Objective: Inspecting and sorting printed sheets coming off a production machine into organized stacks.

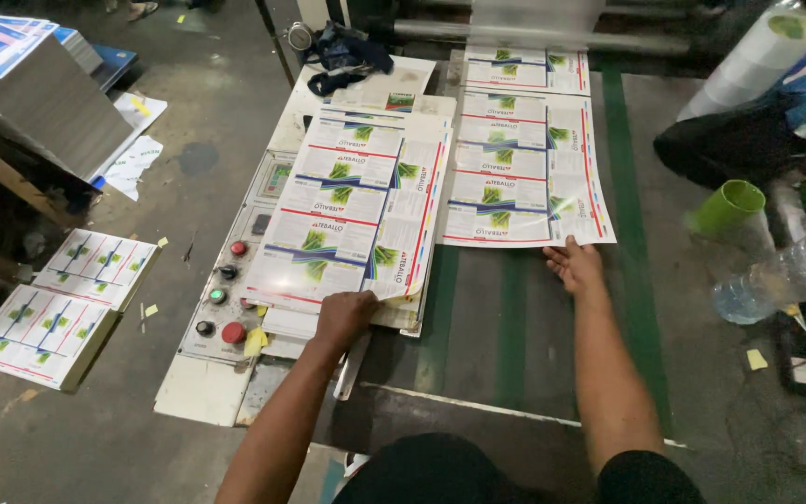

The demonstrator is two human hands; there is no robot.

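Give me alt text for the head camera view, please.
A person's left hand presses the near edge of a stack of printed sheets, while the right hand touches a printed sheet coming off a machine bed.

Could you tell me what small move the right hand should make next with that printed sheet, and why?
Probably slide the sheet left onto the stack. The right hand rests flat on the sheet's near edge on the belt, while the left hand lifts the stack's near corner.

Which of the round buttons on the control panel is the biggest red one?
The red button at the panel's near end, beside the black knob. The other red button, farther up, is smaller; another one glows green.
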